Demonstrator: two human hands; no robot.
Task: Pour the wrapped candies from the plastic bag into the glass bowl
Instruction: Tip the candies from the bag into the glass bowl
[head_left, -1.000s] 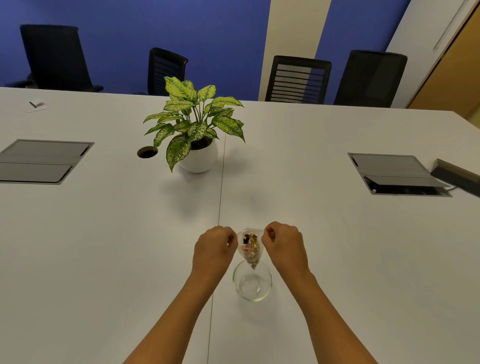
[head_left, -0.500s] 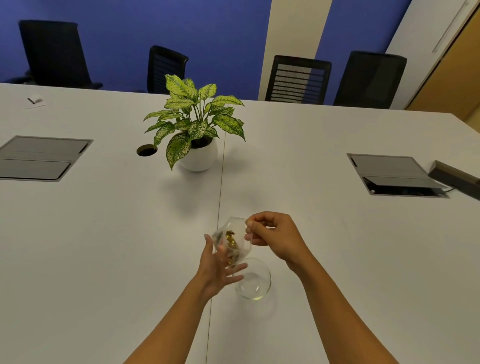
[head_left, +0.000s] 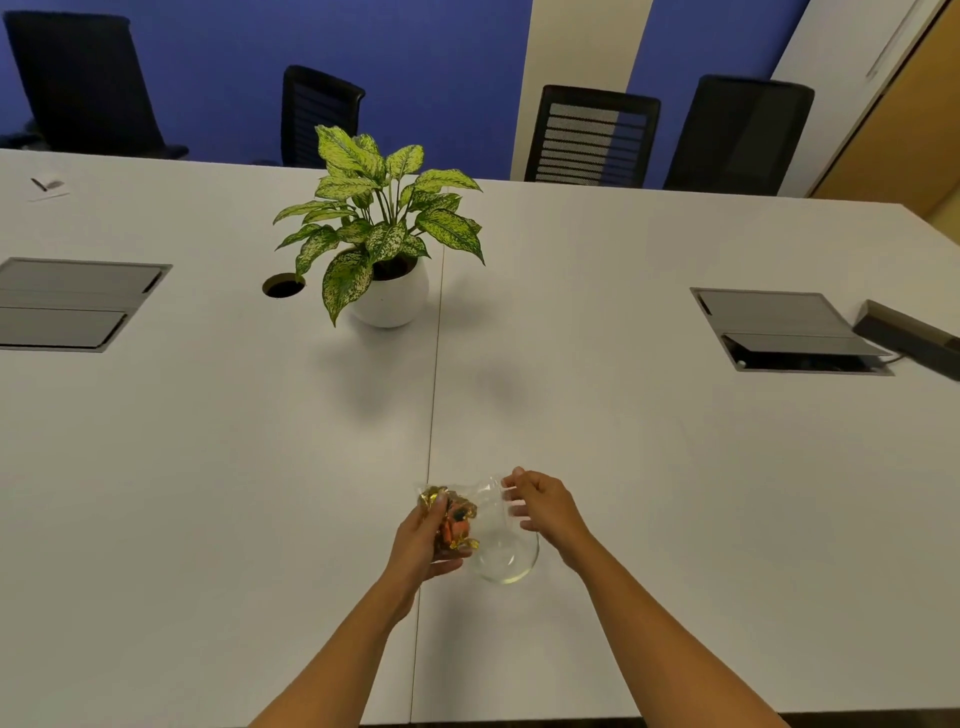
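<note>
Just above the glass bowl (head_left: 506, 564), the plastic bag (head_left: 475, 506) is held on its side, its wrapped candies (head_left: 451, 517) bunched at the left end. That end is cupped by the left hand (head_left: 423, 543); the other end is pinched by the right hand (head_left: 545, 506). The bowl is set on the white table (head_left: 675, 467), well short of the potted plant (head_left: 382, 244).

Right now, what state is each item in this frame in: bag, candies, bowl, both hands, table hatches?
plastic bag: held above the bowl, lying sideways
wrapped candies: bunched in the bag's left end, none poured
glass bowl: upright on the table, empty
left hand: cupping the candy end of the bag
right hand: pinching the bag's other end
left table hatch: closed
right table hatch: part open
</note>
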